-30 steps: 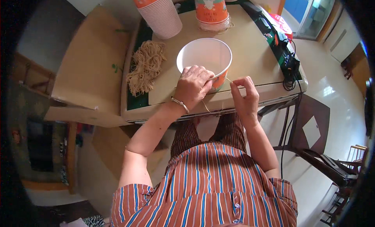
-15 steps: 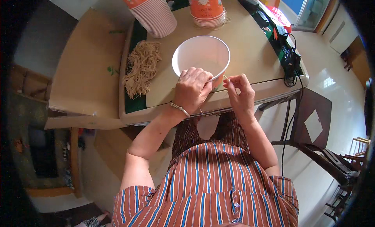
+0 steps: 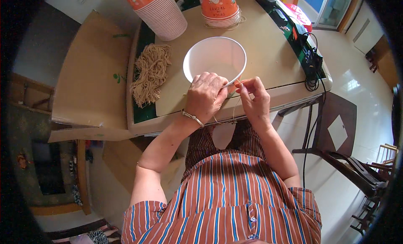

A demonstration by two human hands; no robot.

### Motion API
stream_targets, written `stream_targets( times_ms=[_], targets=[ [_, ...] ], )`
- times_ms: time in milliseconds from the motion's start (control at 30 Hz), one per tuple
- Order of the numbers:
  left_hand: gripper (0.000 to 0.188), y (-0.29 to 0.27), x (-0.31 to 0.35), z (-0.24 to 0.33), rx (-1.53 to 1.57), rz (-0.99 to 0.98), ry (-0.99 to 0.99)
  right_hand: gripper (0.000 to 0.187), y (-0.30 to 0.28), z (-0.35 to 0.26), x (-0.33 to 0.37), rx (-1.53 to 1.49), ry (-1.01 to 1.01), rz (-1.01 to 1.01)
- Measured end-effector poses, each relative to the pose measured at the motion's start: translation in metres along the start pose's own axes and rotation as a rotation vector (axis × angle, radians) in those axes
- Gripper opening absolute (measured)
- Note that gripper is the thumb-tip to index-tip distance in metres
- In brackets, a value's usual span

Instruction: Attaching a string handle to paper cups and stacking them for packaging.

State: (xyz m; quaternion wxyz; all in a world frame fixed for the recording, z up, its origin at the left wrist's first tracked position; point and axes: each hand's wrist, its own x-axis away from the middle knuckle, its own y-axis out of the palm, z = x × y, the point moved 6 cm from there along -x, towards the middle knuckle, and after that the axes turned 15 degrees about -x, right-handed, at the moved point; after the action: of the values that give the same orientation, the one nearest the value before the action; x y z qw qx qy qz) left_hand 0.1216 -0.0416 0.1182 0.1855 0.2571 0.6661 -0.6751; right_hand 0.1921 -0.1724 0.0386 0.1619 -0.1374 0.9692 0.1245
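A large paper bucket [image 3: 212, 59], white inside, sits at the table's near edge with its mouth tilted up toward me. My left hand [image 3: 206, 93] is clamped over its near rim, fingers outside and over the edge. Beside the rim's right side, my right hand [image 3: 254, 97] pinches a thin beige string [image 3: 238, 102] between thumb and forefinger. The string hangs in a loose loop below the bucket, and its far end is hidden. A heap of beige strings [image 3: 150, 74] lies to the left on the table.
A tall stack of nested paper buckets [image 3: 161, 17] leans at the back left; a shorter stack [image 3: 219, 11] stands right of it. A power strip with black cables [image 3: 310, 61] runs along the right edge. An open cardboard box [image 3: 90, 76] adjoins the table's left; a dark chair [image 3: 336, 126] stands right.
My right hand has shifted slightly left, closer to the bucket's rim, with the string still pinched. My left hand keeps its hold on the bucket.
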Motion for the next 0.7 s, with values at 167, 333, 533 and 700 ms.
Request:
stream_targets(
  times_ms=[167, 333, 533, 700],
  targets=[
    [0.009, -0.002, 0.000, 0.001, -0.002, -0.017, 0.015, 0.011, 0.002, 0.000, -0.001, -0.002, 0.006, -0.007],
    [0.011, -0.009, -0.007, 0.001, 0.166, -0.087, -0.011, 0.010, 0.002, -0.001, -0.004, -0.027, 0.073, -0.046],
    [0.022, 0.012, -0.024, -0.015, 0.355, -0.406, -0.245, 0.010, -0.001, 0.003, -0.004, -0.069, 0.089, -0.036],
    [0.025, 0.028, -0.037, -0.016, 0.464, -0.499, -0.119, 0.010, 0.000, 0.006, -0.006, -0.051, 0.105, -0.035]
  ],
)
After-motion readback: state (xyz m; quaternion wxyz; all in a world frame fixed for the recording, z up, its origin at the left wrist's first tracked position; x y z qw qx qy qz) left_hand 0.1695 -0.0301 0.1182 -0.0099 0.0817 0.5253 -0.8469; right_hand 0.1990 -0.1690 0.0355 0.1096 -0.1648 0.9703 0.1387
